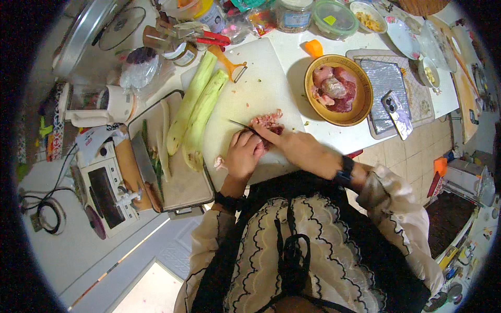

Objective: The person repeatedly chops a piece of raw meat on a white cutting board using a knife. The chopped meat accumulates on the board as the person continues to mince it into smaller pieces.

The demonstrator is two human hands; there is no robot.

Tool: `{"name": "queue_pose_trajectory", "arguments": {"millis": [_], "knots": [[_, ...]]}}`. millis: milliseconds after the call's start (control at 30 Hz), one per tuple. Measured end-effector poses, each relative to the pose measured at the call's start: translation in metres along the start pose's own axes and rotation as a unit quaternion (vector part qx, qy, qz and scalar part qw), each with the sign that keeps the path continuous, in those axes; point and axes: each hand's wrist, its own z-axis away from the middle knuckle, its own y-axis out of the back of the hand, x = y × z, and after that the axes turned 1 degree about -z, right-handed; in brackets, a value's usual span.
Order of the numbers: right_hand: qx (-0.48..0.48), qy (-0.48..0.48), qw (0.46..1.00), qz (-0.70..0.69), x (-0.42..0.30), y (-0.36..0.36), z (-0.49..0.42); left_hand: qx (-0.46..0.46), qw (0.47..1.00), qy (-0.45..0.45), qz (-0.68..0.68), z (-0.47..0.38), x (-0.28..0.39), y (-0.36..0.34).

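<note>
On the white cutting board [270,58], my right hand [301,150] holds a knife [242,125] whose dark, narrow blade points up and left, with the index finger stretched along it. My left hand [243,152] presses on raw meat beside the blade, its fingers curled. Chopped raw meat [270,119] lies just beyond the knife, and a small pale scrap [220,162] is left of my left hand. Two peeled pale green vegetables [204,117] rest along the board's left side. An orange peeler [231,67] lies above them. The knife's handle is hidden in my right hand.
A brown bowl [338,119] of raw meat pieces stands right of the board. Farther right, a phone [397,113] rests on a foil-like grey mat [383,78]. A cleaver [145,168] and green stalks lie in the tray [184,195] at left. Jars and containers line the back.
</note>
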Motion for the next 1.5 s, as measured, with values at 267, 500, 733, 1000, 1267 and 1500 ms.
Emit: {"name": "queue_pose_trajectory", "arguments": {"millis": [267,500,733,1000,1267,1500], "knots": [[0.064,0.028,0.998,0.012,-0.002,-0.015,-0.006,0.025,0.999,0.028,0.012,0.003,0.003,-0.008],[0.024,0.013,0.998,0.064,0.018,-0.023,0.016,0.015,0.999,0.029,-0.035,0.01,0.009,0.012],[0.079,0.018,0.995,0.064,0.036,-0.016,0.024,-0.098,0.982,0.155,0.051,-0.01,0.017,0.011],[0.109,-0.007,0.992,0.068,0.046,0.004,0.019,0.013,0.999,0.037,0.021,-0.02,0.018,-0.005],[0.096,-0.017,0.988,0.123,0.023,0.006,0.032,0.098,0.995,-0.005,0.005,-0.019,0.019,-0.011],[-0.024,-0.039,0.988,0.148,0.022,0.01,0.039,0.061,0.997,0.03,0.025,-0.019,0.015,-0.015]]}}
